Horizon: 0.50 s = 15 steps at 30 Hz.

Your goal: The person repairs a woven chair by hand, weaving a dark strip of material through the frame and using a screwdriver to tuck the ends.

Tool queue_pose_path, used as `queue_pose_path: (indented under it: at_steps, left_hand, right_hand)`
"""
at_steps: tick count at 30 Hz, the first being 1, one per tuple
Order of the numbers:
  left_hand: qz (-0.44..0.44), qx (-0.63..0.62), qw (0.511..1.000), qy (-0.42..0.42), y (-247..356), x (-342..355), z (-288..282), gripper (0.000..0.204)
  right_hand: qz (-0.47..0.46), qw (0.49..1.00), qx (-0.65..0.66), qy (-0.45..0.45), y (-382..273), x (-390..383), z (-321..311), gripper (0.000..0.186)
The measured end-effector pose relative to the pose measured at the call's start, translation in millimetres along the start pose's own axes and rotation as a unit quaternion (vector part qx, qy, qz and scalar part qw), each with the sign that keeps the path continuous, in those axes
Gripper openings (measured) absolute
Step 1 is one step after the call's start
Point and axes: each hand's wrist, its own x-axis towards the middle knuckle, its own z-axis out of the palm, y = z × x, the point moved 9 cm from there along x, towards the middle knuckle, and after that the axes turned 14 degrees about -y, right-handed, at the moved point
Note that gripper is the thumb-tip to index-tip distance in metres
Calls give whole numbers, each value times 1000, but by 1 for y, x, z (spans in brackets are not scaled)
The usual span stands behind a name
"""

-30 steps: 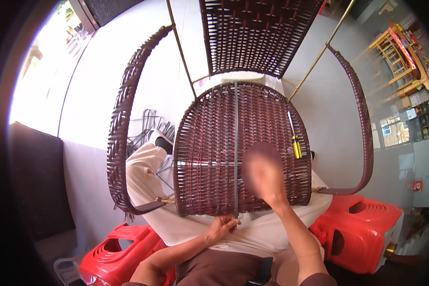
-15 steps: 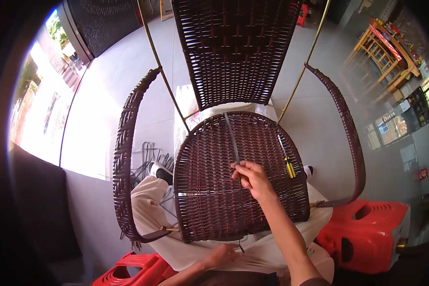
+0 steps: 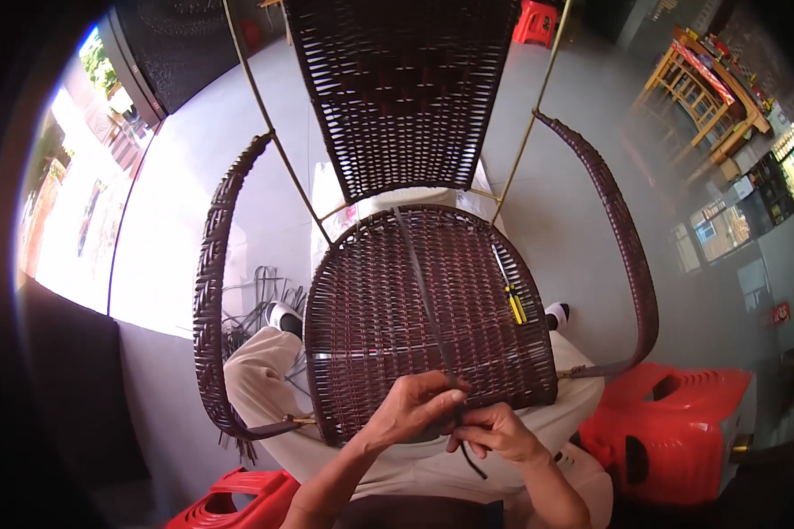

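A brown woven chair seat [image 3: 415, 309] rests across my lap. Over it runs a dark flat weaving strip [image 3: 421, 286], from the seat's far edge down to my hands at the near edge. My left hand [image 3: 419, 407] is closed on the strip. Right beside it, my right hand [image 3: 498, 434] pinches the strip close to its end, and a short tail hangs below the fingers. The exact finger contact is partly hidden. A screwdriver with a yellow handle [image 3: 515, 304] lies on the right side of the seat.
The woven backrest [image 3: 397, 106] rises beyond the seat, between a left armrest [image 3: 212, 300] and a right armrest [image 3: 626, 238]. Red plastic stools [image 3: 679, 441] stand at both sides of me. Loose dark strips [image 3: 265, 295] lie on the floor by my left foot. A wooden table [image 3: 715, 97] stands far right.
My right hand has drawn back from mid-seat to the near edge. My left hand has come up from below the seat to meet it and now grips the strip too. The view has shifted slightly.
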Motion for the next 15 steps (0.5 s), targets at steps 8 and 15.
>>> queue_pose_path:
  at_steps: [8,15]
  left_hand:
    - [-4,41,998,42,-65,-42,19,16]
    - [-49,59,997,29,-73,-67,18,22]
  right_hand:
    - [111,972,-198,-57,44,-5,12,14]
    - [-102,749,-525,391,-113,-15,-80,18]
